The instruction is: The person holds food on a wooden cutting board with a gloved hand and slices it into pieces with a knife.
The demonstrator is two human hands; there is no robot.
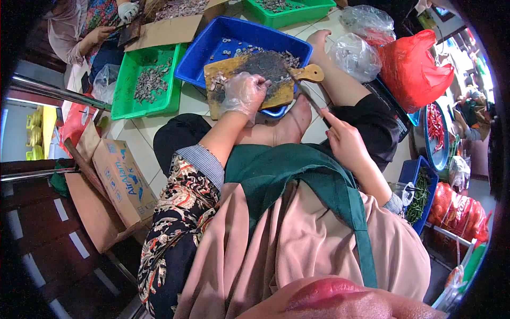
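Note:
My left hand (244, 94), in a clear plastic glove, is over the wooden cutting board (226, 67). Its fingers are pinched together, and whatever lies between them is too small to name. In my bare right hand (345, 137) is a knife (309, 95), gripped by its handle, with the blade pointing up toward the board's right side. The board has a dark, worn middle and rests across a blue tub (191, 53). Small pale chopped pieces (218, 81) lie beside my left hand on the board. More cut pieces (243, 50) are in the tub.
Green trays (172, 98) with chopped pieces stand left and behind. Another person's gloved hand (127, 11) is at upper left. A red plastic bag (417, 69), a basin of red chillies (435, 127) and a crate of green chillies (419, 196) line the right. A cardboard box (122, 178) stands left.

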